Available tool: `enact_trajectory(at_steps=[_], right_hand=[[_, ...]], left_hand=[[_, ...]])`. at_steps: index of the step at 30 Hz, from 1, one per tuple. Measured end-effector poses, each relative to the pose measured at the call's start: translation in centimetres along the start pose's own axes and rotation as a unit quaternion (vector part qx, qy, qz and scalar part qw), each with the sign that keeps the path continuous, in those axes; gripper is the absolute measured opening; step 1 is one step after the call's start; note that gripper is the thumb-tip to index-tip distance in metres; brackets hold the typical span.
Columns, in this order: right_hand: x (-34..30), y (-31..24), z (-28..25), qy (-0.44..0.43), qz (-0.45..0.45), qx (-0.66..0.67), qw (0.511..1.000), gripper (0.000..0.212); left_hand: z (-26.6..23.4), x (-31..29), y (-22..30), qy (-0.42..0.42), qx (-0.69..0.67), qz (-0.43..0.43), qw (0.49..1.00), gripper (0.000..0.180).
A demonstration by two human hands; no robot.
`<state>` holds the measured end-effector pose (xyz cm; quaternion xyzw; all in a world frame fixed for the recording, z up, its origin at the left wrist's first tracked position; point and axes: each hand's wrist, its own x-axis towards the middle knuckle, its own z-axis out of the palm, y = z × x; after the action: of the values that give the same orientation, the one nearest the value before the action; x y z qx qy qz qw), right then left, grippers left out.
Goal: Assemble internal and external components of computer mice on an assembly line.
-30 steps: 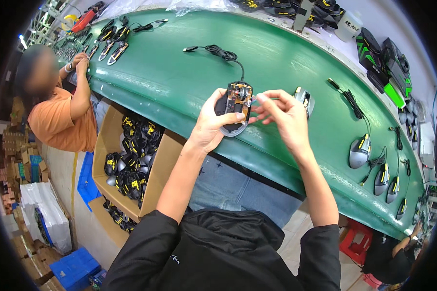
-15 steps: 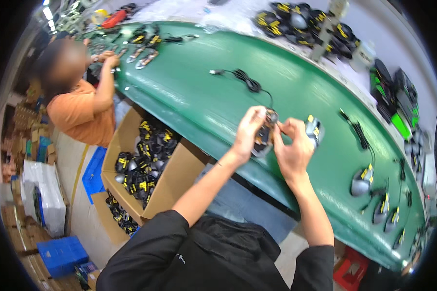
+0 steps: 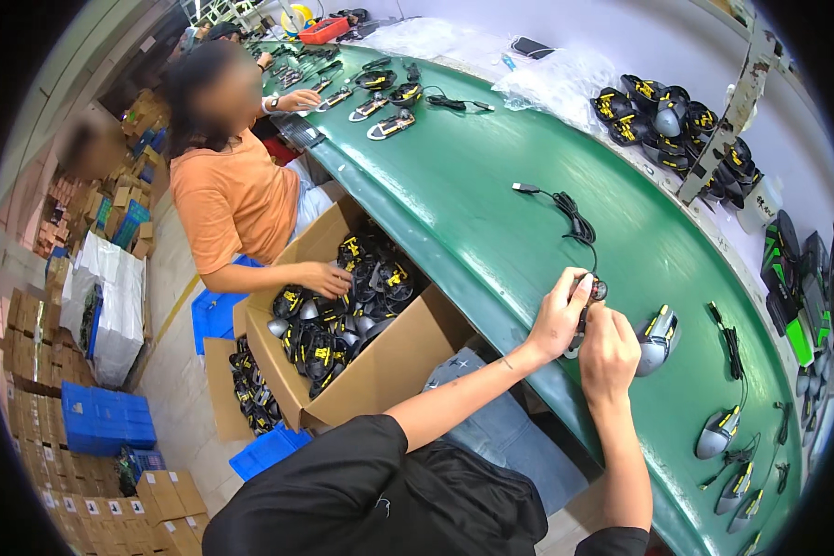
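My left hand (image 3: 558, 315) and my right hand (image 3: 610, 350) are closed together around an opened computer mouse base (image 3: 600, 290), mostly hidden by my fingers. Its black cable (image 3: 576, 222) runs away from me to a coiled bundle and a plug on the green work surface. Just right of my right hand lies a grey mouse shell (image 3: 656, 347) with black and yellow parts. Farther right along the surface rest several grey mouse pieces (image 3: 716, 434) with cables.
To my left stands a cardboard box (image 3: 366, 361) full of mouse shells, with a co-worker's hand (image 3: 324, 278) reaching into it. Several mouse parts (image 3: 391, 125) lie at the far left. A metal post (image 3: 727, 120) and a heap of shells (image 3: 667, 120) line the far edge.
My view has swung left, so the scene sits farther right. My hands still hold the mouse base, now turned more edge-on. The co-worker's one hand has moved into the box.
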<state>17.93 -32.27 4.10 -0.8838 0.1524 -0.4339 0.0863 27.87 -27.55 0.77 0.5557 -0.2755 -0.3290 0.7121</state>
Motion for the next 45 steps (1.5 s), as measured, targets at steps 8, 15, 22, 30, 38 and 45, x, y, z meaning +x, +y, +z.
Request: enact_trajectory(at_steps=[8, 15, 22, 30, 38, 45], right_hand=[[-1.1, -1.3, -0.2, -0.177, -0.052, -0.131, 0.974, 0.045], [0.1, -1.2, -1.1, -0.204, -0.07, -0.041, 0.976, 0.047], [1.1, 0.4, -0.7, -0.147, 0.028, 0.165, 0.975, 0.027], [2.6, 6.4, -5.5, -0.025, 0.24, -0.045, 0.969, 0.017], [2.4, 6.8, -8.3, -0.21, 0.412, -0.232, 0.856, 0.068], [0.8, 2.8, -3.8, -0.181, 0.275, -0.187, 0.926, 0.057]], left_hand=[[-0.4, 0.5, -0.6, 0.026, -0.196, -0.045, 0.979, 0.017], [-1.9, 0.3, 1.0, 0.011, -0.183, -0.086, 0.979, 0.018], [-3.5, 1.5, 3.5, 0.0, -0.152, -0.067, 0.986, 0.022], [-3.2, 0.9, 3.8, 0.006, -0.223, -0.06, 0.973, 0.029], [-3.3, 0.5, 4.0, -0.022, -0.233, -0.064, 0.97, 0.029], [-3.4, 0.6, 3.5, -0.01, -0.212, -0.05, 0.976, 0.027]])
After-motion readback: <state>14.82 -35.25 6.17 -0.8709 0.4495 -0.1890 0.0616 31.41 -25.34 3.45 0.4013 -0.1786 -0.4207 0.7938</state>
